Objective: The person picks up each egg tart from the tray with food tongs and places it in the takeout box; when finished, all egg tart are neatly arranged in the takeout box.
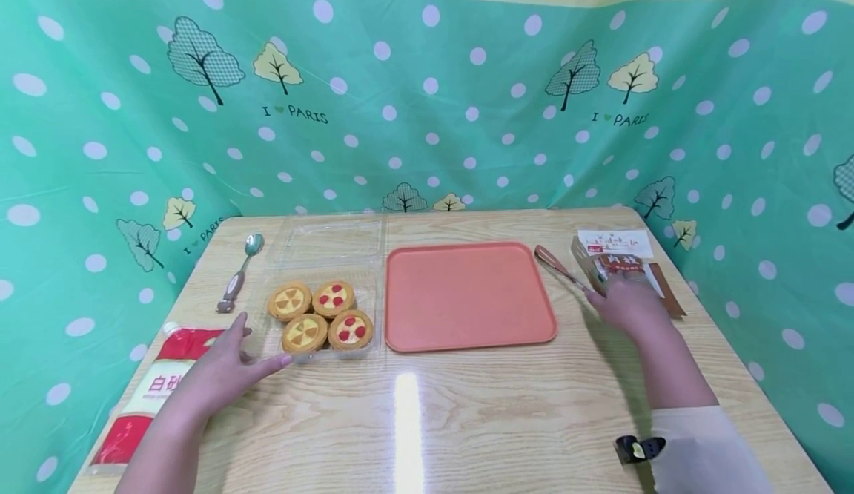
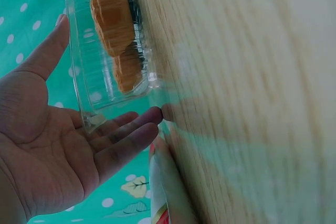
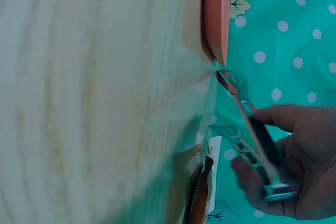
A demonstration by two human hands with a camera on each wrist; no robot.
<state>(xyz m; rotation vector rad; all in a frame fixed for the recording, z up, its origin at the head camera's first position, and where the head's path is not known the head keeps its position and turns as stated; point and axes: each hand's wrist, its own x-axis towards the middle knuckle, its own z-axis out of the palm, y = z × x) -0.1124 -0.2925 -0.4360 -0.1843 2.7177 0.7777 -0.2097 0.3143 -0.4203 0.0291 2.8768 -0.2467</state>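
In the head view, my right hand [image 1: 630, 305] grips a pair of food tongs [image 1: 563, 268]; their two arms stand spread apart. The right wrist view shows the thumb on one arm of the tongs [image 3: 261, 135] and fingers around the other. My left hand [image 1: 223, 368] is spread beside the near left corner of a clear plastic box [image 1: 367, 286], its lid folded back. Inside sit several egg tarts [image 1: 305, 333], some topped with red pieces. Seen from the left wrist, the straight fingers [image 2: 126, 148] overlap the box's corner and nothing is in the palm.
A pink tray [image 1: 470, 297] lies mid-table. Packaged food in a brown-and-white wrapper [image 1: 623, 262] lies beyond the right hand. At left are a spoon [image 1: 240, 275] and a red-and-white bag [image 1: 150, 390], partly under the left hand. Polka-dot cloth [image 1: 434, 108] stands around the table.
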